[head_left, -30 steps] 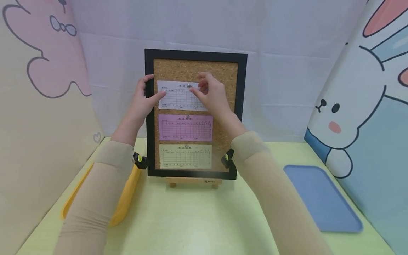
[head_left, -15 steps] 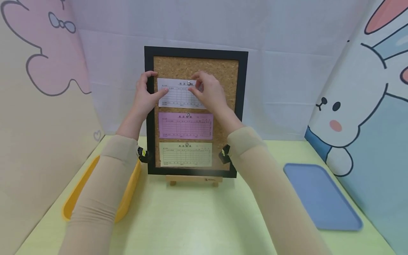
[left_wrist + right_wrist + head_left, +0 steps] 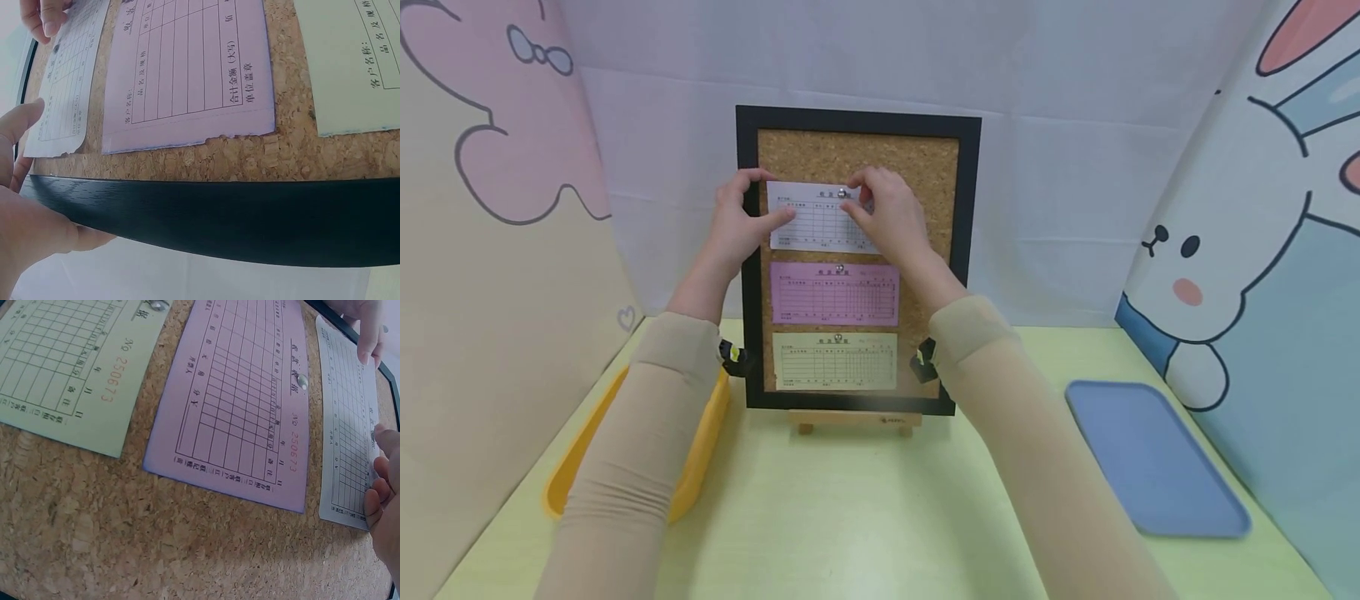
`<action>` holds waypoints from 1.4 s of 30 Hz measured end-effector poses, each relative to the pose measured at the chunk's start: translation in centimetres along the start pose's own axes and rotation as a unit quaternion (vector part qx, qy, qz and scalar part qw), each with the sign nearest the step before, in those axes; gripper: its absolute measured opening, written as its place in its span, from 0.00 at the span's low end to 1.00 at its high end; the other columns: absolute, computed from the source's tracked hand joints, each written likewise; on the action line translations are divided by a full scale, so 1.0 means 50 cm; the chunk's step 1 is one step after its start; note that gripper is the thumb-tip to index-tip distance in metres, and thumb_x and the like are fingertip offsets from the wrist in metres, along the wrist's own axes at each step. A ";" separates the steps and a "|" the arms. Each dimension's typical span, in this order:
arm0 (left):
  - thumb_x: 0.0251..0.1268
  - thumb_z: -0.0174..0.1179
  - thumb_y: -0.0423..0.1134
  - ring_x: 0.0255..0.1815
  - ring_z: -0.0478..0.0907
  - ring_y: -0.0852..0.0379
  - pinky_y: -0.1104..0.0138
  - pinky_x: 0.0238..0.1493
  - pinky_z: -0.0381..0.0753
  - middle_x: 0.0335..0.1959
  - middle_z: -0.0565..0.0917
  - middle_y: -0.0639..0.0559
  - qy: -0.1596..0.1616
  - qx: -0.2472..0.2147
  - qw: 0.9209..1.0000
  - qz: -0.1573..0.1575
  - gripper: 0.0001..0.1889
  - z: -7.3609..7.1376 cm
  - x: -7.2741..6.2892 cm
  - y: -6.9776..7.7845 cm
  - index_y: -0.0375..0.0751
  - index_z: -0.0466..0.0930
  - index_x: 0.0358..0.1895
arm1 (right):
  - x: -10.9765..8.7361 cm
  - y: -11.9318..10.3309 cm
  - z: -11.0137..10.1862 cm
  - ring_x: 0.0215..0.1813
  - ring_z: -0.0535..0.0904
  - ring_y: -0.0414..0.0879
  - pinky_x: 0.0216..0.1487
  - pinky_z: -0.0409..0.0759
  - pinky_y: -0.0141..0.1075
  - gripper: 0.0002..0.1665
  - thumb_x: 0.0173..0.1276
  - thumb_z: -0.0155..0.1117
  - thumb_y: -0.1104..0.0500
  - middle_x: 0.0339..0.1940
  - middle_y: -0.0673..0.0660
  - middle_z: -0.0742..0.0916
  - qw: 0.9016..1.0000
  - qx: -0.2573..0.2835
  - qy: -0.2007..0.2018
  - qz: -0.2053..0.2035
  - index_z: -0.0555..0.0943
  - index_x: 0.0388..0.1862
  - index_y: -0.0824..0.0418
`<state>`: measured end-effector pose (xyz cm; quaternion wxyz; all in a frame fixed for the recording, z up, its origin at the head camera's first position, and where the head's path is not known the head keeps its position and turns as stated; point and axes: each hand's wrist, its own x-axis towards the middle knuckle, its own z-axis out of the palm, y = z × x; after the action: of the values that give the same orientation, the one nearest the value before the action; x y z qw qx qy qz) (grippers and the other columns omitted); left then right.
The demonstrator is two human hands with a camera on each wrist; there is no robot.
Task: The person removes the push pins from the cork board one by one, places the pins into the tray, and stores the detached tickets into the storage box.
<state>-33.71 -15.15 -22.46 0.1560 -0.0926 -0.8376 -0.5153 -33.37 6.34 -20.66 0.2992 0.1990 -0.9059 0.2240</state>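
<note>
A framed cork board bears a white receipt slip, a pink slip and a pale green slip, each with a round-headed silver pin. My left hand holds the board's left edge, fingers round the black frame and thumb over the white slip's left end. The right hand is at the white slip's pin, thumb below and forefinger above its head; it covers the slip's right end. In the left wrist view a small gap shows between right fingertips and pin.
The board leans on a small wooden easel on the pale green table. A yellow tray lies at the left, partly behind my left sleeve. A blue tray lies at the right. A white cloth hangs behind.
My right thumb and forefinger have come in from the right and closer together at the white slip's pin. The left hand keeps its hold, its thumb slightly further onto the slip.
</note>
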 end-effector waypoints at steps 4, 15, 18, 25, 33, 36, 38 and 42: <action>0.53 0.64 0.51 0.69 0.45 0.54 0.53 0.66 0.48 0.69 0.46 0.51 -0.010 0.015 1.000 -0.006 0.31 -0.002 -0.004 0.001 0.57 0.62 0.61 | 0.000 0.000 0.000 0.39 0.68 0.41 0.36 0.68 0.32 0.18 0.62 0.59 0.46 0.34 0.49 0.76 1.000 0.000 0.004 -0.003 0.75 0.48 0.52; 0.53 0.60 0.57 0.70 0.42 0.51 0.54 0.66 0.50 0.69 0.44 0.51 -0.002 0.014 1.000 -0.028 0.29 -0.004 -0.008 -0.007 0.45 0.66 0.54 | 0.002 -0.011 0.004 0.39 0.68 0.41 0.34 0.68 0.33 0.17 0.63 0.58 0.46 0.34 0.48 0.75 1.000 -0.015 0.009 0.015 0.76 0.47 0.52; 0.52 0.61 0.59 0.70 0.41 0.52 0.54 0.66 0.48 0.70 0.44 0.52 0.019 0.006 0.999 -0.028 0.28 0.000 -0.007 -0.014 0.43 0.69 0.48 | 0.006 -0.016 0.008 0.39 0.68 0.41 0.33 0.68 0.32 0.16 0.63 0.58 0.46 0.34 0.48 0.75 0.999 -0.028 0.011 0.028 0.76 0.46 0.51; 0.51 0.62 0.59 0.69 0.45 0.52 0.56 0.66 0.50 0.68 0.50 0.50 0.050 -0.004 0.999 -0.015 0.25 0.010 -0.004 -0.026 0.41 0.73 0.41 | 0.013 -0.028 0.017 0.38 0.69 0.39 0.31 0.70 0.32 0.16 0.62 0.59 0.43 0.34 0.46 0.77 0.996 -0.068 0.029 0.055 0.76 0.42 0.50; 0.50 0.63 0.56 0.69 0.46 0.52 0.58 0.66 0.50 0.68 0.52 0.50 0.060 -0.021 0.998 -0.011 0.22 0.016 -0.001 -0.030 0.41 0.74 0.38 | 0.015 -0.040 0.028 0.38 0.72 0.40 0.30 0.74 0.33 0.13 0.62 0.57 0.44 0.36 0.46 0.80 0.991 -0.094 0.060 0.078 0.78 0.35 0.51; 0.50 0.63 0.56 0.69 0.45 0.52 0.58 0.66 0.50 0.68 0.51 0.50 0.061 -0.023 0.998 -0.011 0.22 0.016 -0.001 -0.030 0.41 0.74 0.38 | 0.015 -0.042 0.030 0.38 0.72 0.41 0.30 0.74 0.33 0.12 0.62 0.57 0.45 0.35 0.46 0.81 0.990 -0.098 0.069 0.079 0.78 0.34 0.52; 0.50 0.63 0.56 0.69 0.45 0.52 0.58 0.66 0.49 0.68 0.51 0.50 0.062 -0.024 0.998 -0.012 0.22 0.016 0.000 -0.031 0.41 0.74 0.38 | 0.015 -0.044 0.031 0.38 0.72 0.41 0.30 0.75 0.33 0.12 0.62 0.56 0.46 0.35 0.46 0.81 0.989 -0.100 0.073 0.078 0.78 0.34 0.52; 0.50 0.64 0.56 0.69 0.45 0.53 0.58 0.66 0.49 0.68 0.51 0.51 0.066 -0.026 0.997 -0.012 0.22 0.015 0.001 -0.032 0.41 0.74 0.37 | 0.016 -0.045 0.031 0.38 0.72 0.41 0.29 0.74 0.34 0.11 0.62 0.57 0.47 0.35 0.46 0.81 0.989 -0.101 0.077 0.072 0.78 0.33 0.52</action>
<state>-34.39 -15.19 -24.10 0.2019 -0.0526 -0.8129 -0.5437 -33.54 3.51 -20.65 0.3695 0.0848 -0.9101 0.1672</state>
